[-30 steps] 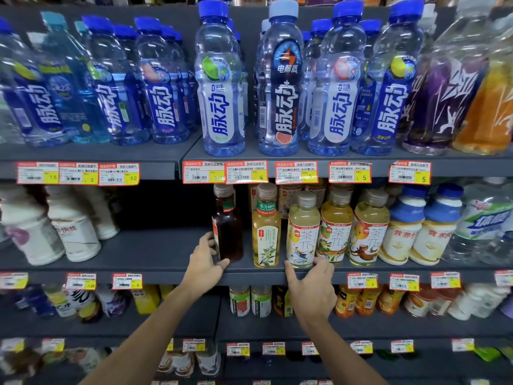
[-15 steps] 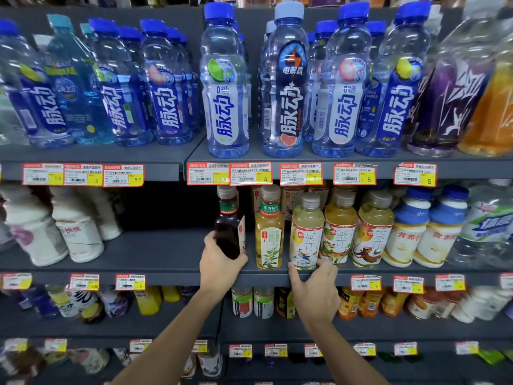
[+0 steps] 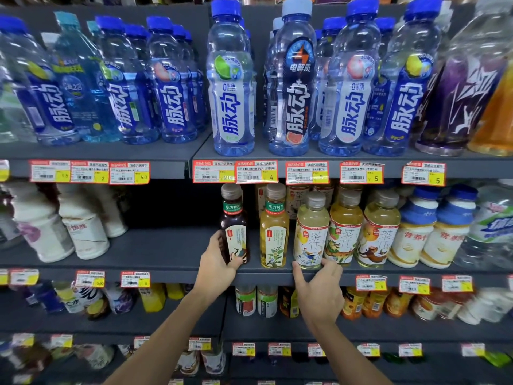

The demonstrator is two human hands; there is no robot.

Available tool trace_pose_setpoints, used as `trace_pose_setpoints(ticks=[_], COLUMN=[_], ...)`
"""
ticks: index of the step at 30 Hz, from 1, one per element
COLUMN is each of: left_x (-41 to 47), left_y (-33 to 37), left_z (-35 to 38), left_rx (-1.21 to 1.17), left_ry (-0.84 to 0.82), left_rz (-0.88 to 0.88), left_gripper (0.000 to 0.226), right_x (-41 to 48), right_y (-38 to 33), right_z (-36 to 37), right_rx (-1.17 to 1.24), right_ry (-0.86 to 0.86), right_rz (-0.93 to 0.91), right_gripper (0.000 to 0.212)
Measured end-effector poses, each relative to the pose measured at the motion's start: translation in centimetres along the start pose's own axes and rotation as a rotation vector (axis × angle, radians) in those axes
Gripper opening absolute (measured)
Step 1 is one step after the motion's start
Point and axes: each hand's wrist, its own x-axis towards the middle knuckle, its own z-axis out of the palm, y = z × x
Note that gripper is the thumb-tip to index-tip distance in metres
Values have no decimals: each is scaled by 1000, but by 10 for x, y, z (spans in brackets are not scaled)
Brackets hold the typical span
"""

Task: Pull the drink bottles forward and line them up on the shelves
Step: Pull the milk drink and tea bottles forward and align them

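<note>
Because the left hand (image 3: 216,259) grips the dark bottle (image 3: 234,226) only round its lower part, with fingers curled behind and the thumb across the front near the base, the tall top is free to swing. A quick tug could, I judge, tip it forward over the lip of the shelf (image 3: 166,269) or knock its shoulder against the yellow bottle (image 3: 273,229) just beside it on the right. The right hand (image 3: 319,293) carries a like risk: its thumb and curled fingers pinch the pale bottle (image 3: 311,232) at the very foot. A drag from there may slide the base while the neck lags, rocking it into the amber bottles (image 3: 345,226) close on its right. Both held bottles are near the front edge, so the margin before they overhang looks small. The dark bottle rises upright out of the left hand, above and slightly right of the palm, at the left end of the row; whether its base rests on the shelf or is lifted just clear I cannot tell. The pale bottle stands upright directly above the right hand, one place beyond the yellow bottle. Price tags (image 3: 136,279) run along the shelf lip, and large blue bottles (image 3: 231,79) fill the shelf above.
</note>
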Motion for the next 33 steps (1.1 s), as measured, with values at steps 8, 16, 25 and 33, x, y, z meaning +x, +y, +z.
trace_pose_setpoints(ticks=[8,16,25,33], left_x=[-3,-8,-19,-4], left_y=[-6,-2,-6,-11], left_z=[-1,-2,-2,-18], left_rx=[175,254,211,284], left_ry=[71,75,64,-67], left_rz=[-11,43,42,33], left_gripper=[66,52,70,67], right_x=[0,-1,-1,-2], right_y=[2,1,1,1], right_z=[2,3,1,1], right_rx=[1,-1,7,7], right_ry=[15,22,10,15], right_rz=[-7,-8,-25,-20], right_gripper=[56,56,56,55])
